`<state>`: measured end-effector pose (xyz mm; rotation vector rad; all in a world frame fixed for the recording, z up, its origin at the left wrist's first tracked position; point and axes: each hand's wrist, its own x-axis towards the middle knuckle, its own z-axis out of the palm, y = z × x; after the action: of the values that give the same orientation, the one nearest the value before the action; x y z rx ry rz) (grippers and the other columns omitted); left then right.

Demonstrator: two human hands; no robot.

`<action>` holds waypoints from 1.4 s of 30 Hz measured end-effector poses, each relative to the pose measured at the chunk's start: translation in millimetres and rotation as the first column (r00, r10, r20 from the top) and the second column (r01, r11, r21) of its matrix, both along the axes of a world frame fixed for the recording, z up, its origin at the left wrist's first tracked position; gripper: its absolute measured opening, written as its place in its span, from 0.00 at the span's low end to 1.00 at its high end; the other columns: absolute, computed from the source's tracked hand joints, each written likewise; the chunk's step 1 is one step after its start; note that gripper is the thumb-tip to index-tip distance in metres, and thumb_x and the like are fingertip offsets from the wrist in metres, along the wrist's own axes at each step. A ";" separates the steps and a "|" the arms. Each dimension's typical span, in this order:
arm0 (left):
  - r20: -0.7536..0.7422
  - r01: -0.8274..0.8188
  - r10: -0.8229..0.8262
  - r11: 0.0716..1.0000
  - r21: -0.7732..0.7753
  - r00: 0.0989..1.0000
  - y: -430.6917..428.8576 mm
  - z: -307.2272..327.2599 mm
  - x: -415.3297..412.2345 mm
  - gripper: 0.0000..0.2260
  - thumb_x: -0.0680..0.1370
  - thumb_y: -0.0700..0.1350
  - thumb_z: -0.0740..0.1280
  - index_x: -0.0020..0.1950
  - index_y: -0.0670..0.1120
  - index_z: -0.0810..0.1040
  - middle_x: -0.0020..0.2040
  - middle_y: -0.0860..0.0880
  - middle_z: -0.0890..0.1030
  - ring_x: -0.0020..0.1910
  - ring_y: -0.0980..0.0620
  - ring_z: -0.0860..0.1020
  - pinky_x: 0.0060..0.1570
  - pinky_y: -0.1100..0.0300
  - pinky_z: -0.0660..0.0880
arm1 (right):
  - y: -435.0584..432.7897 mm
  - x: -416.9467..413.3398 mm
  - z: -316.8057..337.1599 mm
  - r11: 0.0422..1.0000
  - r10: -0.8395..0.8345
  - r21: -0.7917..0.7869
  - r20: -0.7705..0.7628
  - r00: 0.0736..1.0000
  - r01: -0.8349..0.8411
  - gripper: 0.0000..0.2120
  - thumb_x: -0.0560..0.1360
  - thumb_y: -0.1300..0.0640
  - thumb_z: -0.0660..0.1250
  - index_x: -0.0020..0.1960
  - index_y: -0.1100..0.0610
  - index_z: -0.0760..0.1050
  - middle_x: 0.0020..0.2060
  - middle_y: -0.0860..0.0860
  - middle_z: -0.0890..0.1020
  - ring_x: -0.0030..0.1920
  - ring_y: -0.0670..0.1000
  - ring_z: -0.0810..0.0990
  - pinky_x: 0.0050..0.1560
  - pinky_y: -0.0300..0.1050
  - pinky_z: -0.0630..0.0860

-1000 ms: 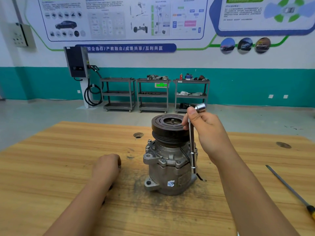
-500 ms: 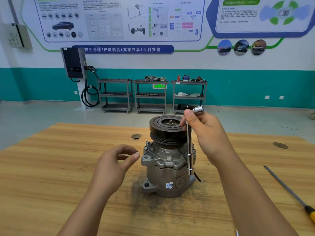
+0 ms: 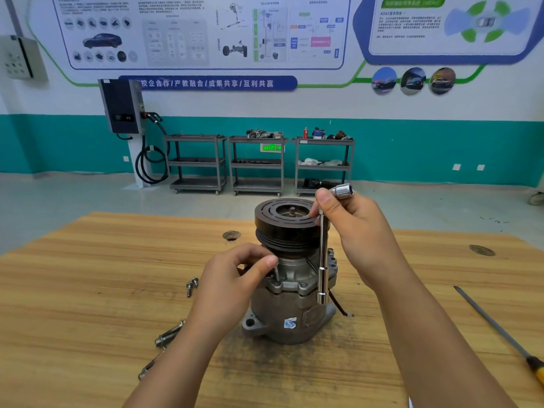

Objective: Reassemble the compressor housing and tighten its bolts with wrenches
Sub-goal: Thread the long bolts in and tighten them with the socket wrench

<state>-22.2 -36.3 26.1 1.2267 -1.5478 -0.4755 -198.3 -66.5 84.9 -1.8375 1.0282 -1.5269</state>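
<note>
The compressor [image 3: 290, 293] stands upright at the centre of the frame, on the wooden table [image 3: 88, 290], with its black grooved pulley [image 3: 282, 222] on top and the grey housing below.

The left hand [image 3: 235, 278] comes in from the lower left. Its fingers are curled and the thumb is drawn in against them, pinching a bolt [image 3: 276, 273] that stands upright at the housing flange just under the pulley. Only a short part of the shank shows below the thumb.

The right hand [image 3: 359, 231], right of centre, is wrapped around the upper part of an L-shaped socket wrench [image 3: 323, 260], with the thumb pressed near the bend. The short socket end sticks out above the hand, and the long shaft runs straight down beside the pulley to the right side of the flange. Whether its lower end sits on a bolt head cannot be told.

Loose bolts lie on the table to the left of the compressor: a pair [image 3: 192, 285] close by, and longer ones [image 3: 169, 335] lower left, partly behind the left forearm. A long screwdriver [image 3: 500, 331] with a yellow handle lies at the lower right, well apart. Grey shelf carts [image 3: 256, 163] stand against the teal wall at upper centre.
</note>
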 end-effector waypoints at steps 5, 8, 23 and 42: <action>0.011 -0.020 0.021 0.998 -0.056 1.000 1.3 -6.4 -2.8 0.06 0.74 0.48 0.68 0.39 0.58 0.80 0.41 0.62 0.81 0.42 0.59 0.79 0.47 0.49 0.77 | -1.0 -0.4 -0.9 1.000 -0.001 -0.008 0.007 1.000 0.001 0.22 0.68 0.36 0.58 0.40 0.53 0.78 0.39 0.48 0.81 0.42 0.40 0.78 0.39 0.26 0.70; 0.058 -0.060 0.068 0.991 -0.122 0.996 3.9 -9.6 -4.0 0.06 0.74 0.50 0.66 0.38 0.61 0.77 0.43 0.66 0.79 0.46 0.62 0.75 0.46 0.61 0.71 | 0.5 0.5 1.4 0.997 0.069 -0.040 0.067 0.995 -0.067 0.17 0.69 0.42 0.62 0.44 0.53 0.79 0.39 0.45 0.82 0.42 0.39 0.79 0.42 0.29 0.73; 0.145 -0.057 0.080 0.986 -0.156 0.986 5.8 -21.1 -6.3 0.07 0.74 0.47 0.68 0.40 0.59 0.77 0.45 0.62 0.77 0.55 0.62 0.68 0.51 0.70 0.64 | 16.7 4.9 13.8 0.990 0.140 -0.024 0.139 0.980 -0.138 0.09 0.77 0.46 0.54 0.47 0.50 0.68 0.28 0.52 0.80 0.20 0.45 0.69 0.23 0.34 0.68; -0.091 -0.116 0.104 0.984 -0.138 0.990 4.0 -31.2 -16.9 0.11 0.68 0.43 0.76 0.37 0.58 0.77 0.48 0.64 0.76 0.54 0.62 0.72 0.50 0.75 0.64 | -2.0 33.8 20.0 0.930 0.297 -0.177 -0.154 0.942 -0.322 0.13 0.81 0.61 0.55 0.54 0.43 0.69 0.34 0.45 0.78 0.28 0.43 0.71 0.35 0.34 0.70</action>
<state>-39.1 -32.3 -5.1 1.1604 -1.4105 -0.3333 -164.4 -68.5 104.8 -2.1397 0.6126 -1.3774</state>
